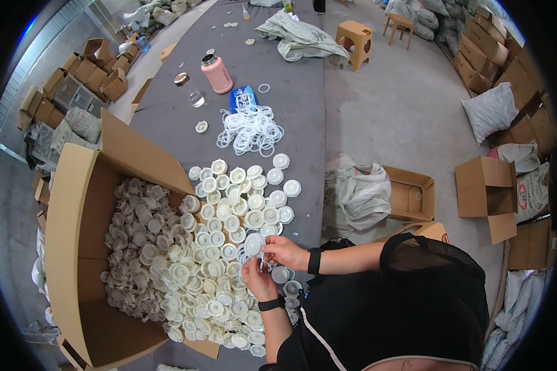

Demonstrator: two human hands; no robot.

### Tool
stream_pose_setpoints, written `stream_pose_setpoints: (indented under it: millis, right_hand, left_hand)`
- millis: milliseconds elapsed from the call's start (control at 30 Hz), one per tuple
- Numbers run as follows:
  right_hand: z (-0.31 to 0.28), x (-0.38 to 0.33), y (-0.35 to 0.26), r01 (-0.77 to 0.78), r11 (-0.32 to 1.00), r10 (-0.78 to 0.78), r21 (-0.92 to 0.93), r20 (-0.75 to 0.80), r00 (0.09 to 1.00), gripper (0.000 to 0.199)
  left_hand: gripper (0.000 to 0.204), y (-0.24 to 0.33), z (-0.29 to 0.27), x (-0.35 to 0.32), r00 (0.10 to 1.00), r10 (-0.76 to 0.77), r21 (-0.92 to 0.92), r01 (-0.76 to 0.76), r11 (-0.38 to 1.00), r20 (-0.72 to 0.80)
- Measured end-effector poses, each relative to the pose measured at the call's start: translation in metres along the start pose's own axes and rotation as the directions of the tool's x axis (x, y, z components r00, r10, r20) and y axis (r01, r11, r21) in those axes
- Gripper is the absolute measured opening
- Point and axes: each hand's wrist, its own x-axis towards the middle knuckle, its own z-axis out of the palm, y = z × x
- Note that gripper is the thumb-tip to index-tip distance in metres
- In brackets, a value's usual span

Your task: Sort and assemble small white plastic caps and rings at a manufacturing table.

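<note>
My right hand (279,252) pinches the edge of a round white plastic lid (254,244) above the near edge of a lid pile. My left hand (259,279) is closed at the lid's lower edge, fingertips against it. A few pale rings show beneath and between the hands, partly hidden by the fingers. Beside them, a big heap of white and cream lids (210,287) spills from a tipped cardboard box (74,247) onto the table. Several finished-looking lids (278,198) lie apart along the heap's right side. Farther off is a pile of white rings (250,131).
On the grey-covered table (297,117) stand a pink bottle (216,74) and a clear jar (195,99); a blue packet (243,99) lies by the rings. A crumpled white sack (300,37) lies farther back. An open carton (408,193) and an orange stool (354,43) are on the floor.
</note>
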Motion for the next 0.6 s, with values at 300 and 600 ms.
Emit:
stream_pose_setpoints:
  millis: [300,600]
  right_hand:
    - [0.007,-0.001,-0.005,0.045,0.995,-0.049,0.083,0.042,0.998,0.018]
    - [0.01,0.0,-0.022,-0.124,0.987,0.143,-0.098,0.222,0.965,0.026]
  left_hand:
    - [0.008,0.0,-0.009,0.01,0.933,-0.09,-0.286,0.197,0.938,0.349]
    - [0.014,0.027,0.009,0.001,0.962,-0.047,-0.022,0.055,0.998,0.269]
